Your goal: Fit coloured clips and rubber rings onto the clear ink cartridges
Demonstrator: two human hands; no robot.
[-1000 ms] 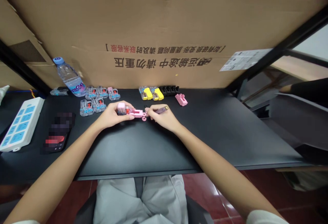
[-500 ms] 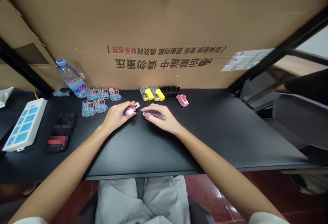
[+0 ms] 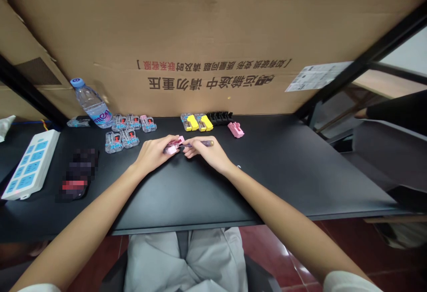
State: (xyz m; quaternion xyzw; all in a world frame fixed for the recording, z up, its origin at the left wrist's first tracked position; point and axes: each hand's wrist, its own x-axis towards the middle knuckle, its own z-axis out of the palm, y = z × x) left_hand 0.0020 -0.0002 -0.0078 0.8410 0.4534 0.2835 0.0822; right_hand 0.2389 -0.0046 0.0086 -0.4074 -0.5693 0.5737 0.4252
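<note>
My left hand (image 3: 151,155) is closed around a small pink and clear plastic case (image 3: 172,149), just above the black table. My right hand (image 3: 213,155) pinches a slim screwdriver (image 3: 208,143) with a dark purplish handle. Its thin shaft points left at the pink case; whether the tip touches it I cannot tell. Beyond my right hand lies a loose pink plastic part (image 3: 236,130). Two clear cases with yellow parts (image 3: 192,123) sit behind my hands, beside a black ridged plastic strip (image 3: 220,118).
Several clear plastic cases (image 3: 114,142) with red and blue bits stand left of my left hand. Behind them leans a water bottle (image 3: 93,104). A white power strip (image 3: 31,163) and a blurred dark phone (image 3: 78,174) lie farther left. Cardboard (image 3: 213,38) walls off the table's back edge.
My right hand has turned slightly, and the screwdriver handle now lies higher and more level. The case in my left hand has shifted slightly. A small pale round thing now shows beside my right wrist.
</note>
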